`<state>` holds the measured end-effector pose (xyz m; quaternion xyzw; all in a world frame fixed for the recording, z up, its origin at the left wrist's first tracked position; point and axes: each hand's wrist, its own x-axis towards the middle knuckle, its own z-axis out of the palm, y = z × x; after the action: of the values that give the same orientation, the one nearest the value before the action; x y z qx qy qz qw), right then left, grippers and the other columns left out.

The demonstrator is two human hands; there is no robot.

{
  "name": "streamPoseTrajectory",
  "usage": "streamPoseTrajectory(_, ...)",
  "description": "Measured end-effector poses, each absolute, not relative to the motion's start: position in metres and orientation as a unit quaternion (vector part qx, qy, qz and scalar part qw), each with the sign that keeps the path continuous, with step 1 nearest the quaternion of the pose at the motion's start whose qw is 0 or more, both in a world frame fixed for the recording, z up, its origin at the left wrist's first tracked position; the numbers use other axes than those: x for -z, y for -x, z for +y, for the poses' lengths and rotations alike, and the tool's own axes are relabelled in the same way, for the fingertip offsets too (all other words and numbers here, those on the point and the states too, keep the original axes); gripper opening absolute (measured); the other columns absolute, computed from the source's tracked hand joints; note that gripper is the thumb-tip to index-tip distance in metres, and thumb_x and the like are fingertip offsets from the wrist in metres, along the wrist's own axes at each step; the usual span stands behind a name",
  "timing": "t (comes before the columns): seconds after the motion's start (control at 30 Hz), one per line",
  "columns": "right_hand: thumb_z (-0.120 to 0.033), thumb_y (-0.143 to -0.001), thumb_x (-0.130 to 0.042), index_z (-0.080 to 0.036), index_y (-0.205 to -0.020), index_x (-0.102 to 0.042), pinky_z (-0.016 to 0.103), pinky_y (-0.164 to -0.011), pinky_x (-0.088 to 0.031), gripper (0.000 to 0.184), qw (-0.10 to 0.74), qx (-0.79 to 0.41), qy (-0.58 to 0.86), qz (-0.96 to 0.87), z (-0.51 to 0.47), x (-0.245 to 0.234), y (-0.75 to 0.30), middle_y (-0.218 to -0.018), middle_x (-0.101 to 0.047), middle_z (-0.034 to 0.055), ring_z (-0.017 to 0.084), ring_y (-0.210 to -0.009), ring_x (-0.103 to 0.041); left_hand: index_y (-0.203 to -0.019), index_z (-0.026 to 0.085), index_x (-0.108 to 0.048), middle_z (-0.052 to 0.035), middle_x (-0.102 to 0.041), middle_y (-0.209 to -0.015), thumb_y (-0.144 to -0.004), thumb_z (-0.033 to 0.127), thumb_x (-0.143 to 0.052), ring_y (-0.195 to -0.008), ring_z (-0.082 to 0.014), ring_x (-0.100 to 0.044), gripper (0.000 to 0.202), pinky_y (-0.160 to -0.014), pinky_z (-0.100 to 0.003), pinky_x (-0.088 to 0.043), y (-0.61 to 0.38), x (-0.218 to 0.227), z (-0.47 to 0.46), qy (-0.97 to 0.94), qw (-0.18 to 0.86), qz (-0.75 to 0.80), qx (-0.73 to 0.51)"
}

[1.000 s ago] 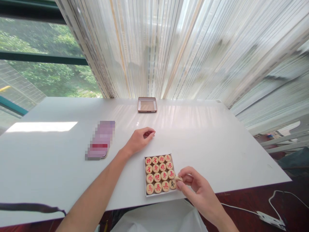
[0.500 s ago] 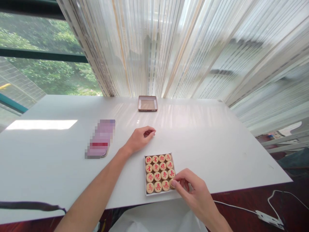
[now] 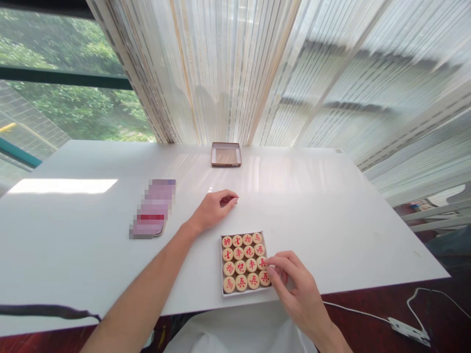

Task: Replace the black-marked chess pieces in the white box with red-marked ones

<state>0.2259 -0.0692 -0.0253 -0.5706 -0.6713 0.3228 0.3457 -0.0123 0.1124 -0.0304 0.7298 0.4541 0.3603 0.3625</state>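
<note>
A shallow box (image 3: pixel 222 267) on the white table holds several rows of round wooden Chinese chess pieces (image 3: pixel 240 267) with red characters, all face up. My right hand (image 3: pixel 296 289) is at the box's right edge. Its thumb and forefinger are slightly parted beside the corner piece (image 3: pixel 264 278) nearest me, which lies in the box, and no piece shows between them. Beyond the box, my left hand (image 3: pixel 213 211) rests on the tabletop. Its fingers are curled in with the tips together, and nothing is visible in them.
An open box lid (image 3: pixel 226 154) lies at the table's far edge before the curtain (image 3: pixel 221 73). To the left is a blurred-out phone (image 3: pixel 152 211). A dark strap (image 3: pixel 47 311) crosses the lower left. A white cable and power strip (image 3: pixel 408 331) lie on the floor, lower right.
My right thumb has come off the near right corner piece, so its red character now shows, and the fingers have shifted slightly away from me. My left hand keeps its place.
</note>
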Motion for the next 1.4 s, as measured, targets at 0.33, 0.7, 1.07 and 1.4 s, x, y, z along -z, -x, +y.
streamPoseTrajectory(0.33, -0.03, -0.103, -0.052, -0.026, -0.113, -0.068, 0.03, -0.058, -0.055, 0.02, 0.334, -0.324, 0.554, -0.69, -0.07, 0.03, -0.226, -0.101, -0.058, 0.008, 0.018, -0.076, -0.063, -0.1, 0.022, -0.074, -0.0008, -0.077, -0.09, -0.093, 0.033, -0.062, -0.08, -0.0168, -0.071, 0.018, -0.081, -0.029, -0.058, 0.012, 0.031, 0.113, -0.732, 0.358, 0.453, -0.362)
streamPoseTrajectory(0.7, -0.031, -0.102, -0.054, -0.028, -0.124, -0.062, 0.029, -0.061, -0.059, 0.024, 0.338, -0.324, 0.557, -0.686, -0.07, 0.03, -0.231, -0.126, -0.053, 0.0124, 0.018, -0.082, -0.065, -0.102, 0.021, -0.072, -0.0038, -0.077, -0.094, -0.095, 0.044, -0.06, -0.086, -0.0197, -0.072, 0.027, -0.087, -0.034, -0.057, 0.011, 0.032, 0.118, -0.704, 0.401, 0.469, -0.352)
streamPoseTrajectory(1.07, -0.058, -0.074, -0.083, -0.035, -0.156, -0.031, 0.054, -0.116, -0.042, 0.1, 0.217, -0.29, 0.462, -0.809, -0.043, 0.022, -0.249, -0.165, -0.023, 0.0113, 0.037, -0.148, -0.034, -0.148, 0.03, -0.046, -0.0096, -0.049, -0.154, -0.086, 0.059, -0.069, -0.138, -0.0319, -0.051, 0.072, -0.115, -0.049, -0.044, 0.034, 0.001, 0.011, -0.748, 0.368, 0.485, -0.265)
streamPoseTrajectory(1.4, -0.057, -0.07, -0.086, -0.035, -0.159, -0.029, 0.055, -0.116, -0.041, 0.108, 0.173, -0.27, 0.438, -0.84, -0.014, 0.029, -0.252, -0.167, -0.023, 0.0132, 0.039, -0.149, -0.032, -0.158, 0.035, -0.027, -0.0066, -0.03, -0.166, -0.068, 0.035, -0.088, -0.153, -0.0363, -0.027, 0.108, -0.124, -0.061, -0.029, 0.034, 0.033, -0.034, -0.772, 0.287, 0.514, -0.24)
